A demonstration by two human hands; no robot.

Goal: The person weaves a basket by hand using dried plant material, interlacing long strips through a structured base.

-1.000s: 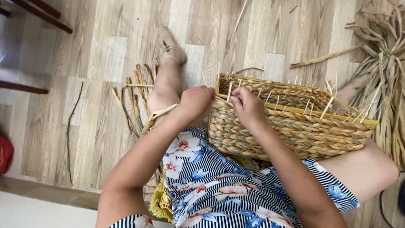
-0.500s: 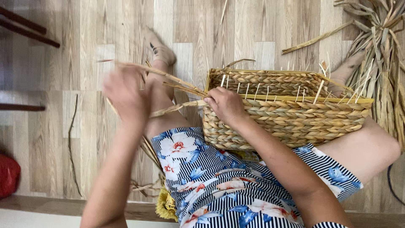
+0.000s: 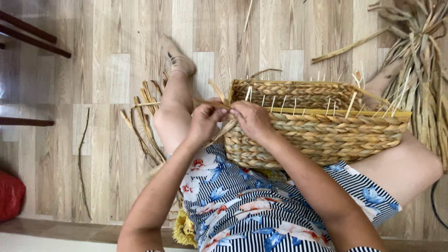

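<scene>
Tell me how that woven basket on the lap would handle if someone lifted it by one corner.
The woven basket probably lifts lightly: it is open, dried fibre. Its thick plaited walls look fairly stiff, so little sagging. The thin upright stakes along the unfinished rim seem apt to bend or snap.

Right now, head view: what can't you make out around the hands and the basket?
- Basket interior: hidden by its near woven wall.
- Left hand and right hand: fingertips curl under at the strand, so the exact grip is unclear.
- Dried leaf pile: cut off by the right edge.
- Red object: cut off by the left edge; kind unclear.
- Dark cable: runs out at the right edge.
</scene>
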